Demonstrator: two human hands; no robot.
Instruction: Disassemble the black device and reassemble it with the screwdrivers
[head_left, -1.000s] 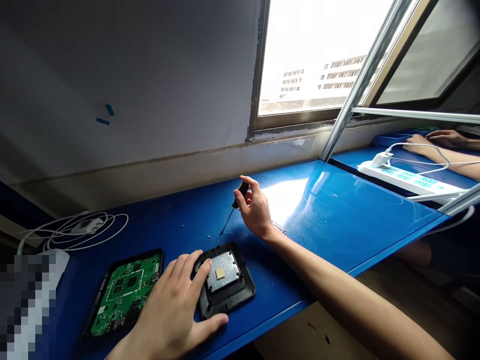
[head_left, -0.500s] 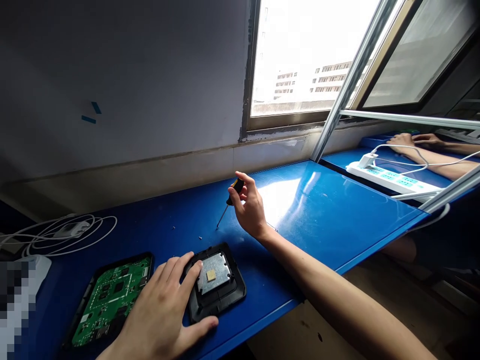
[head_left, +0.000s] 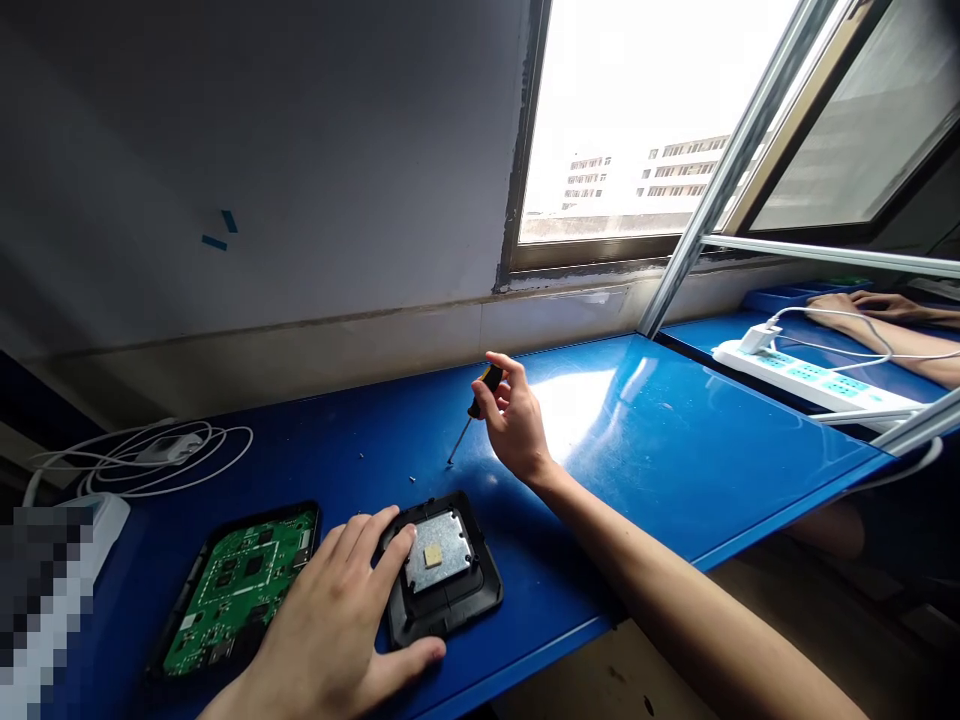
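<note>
Glossy blue tabletop [head_left: 645, 500] carries a green circuit board [head_left: 251, 570] in a black shell [head_left: 187, 590], markings too small to read, and, beside it, a rounded-square black cover [head_left: 457, 612] bearing a metal plate [head_left: 448, 535] with square tan pad [head_left: 433, 555]. Left hand [head_left: 330, 600], spread, rests on the cover's left side; right hand [head_left: 517, 425] pinches a slim-shafted, black-and-yellow screwdriver [head_left: 474, 408] near tiny screws [head_left: 412, 479].

L fingers [head_left: 394, 563] splayed, R fingers [head_left: 513, 369] curled
</note>
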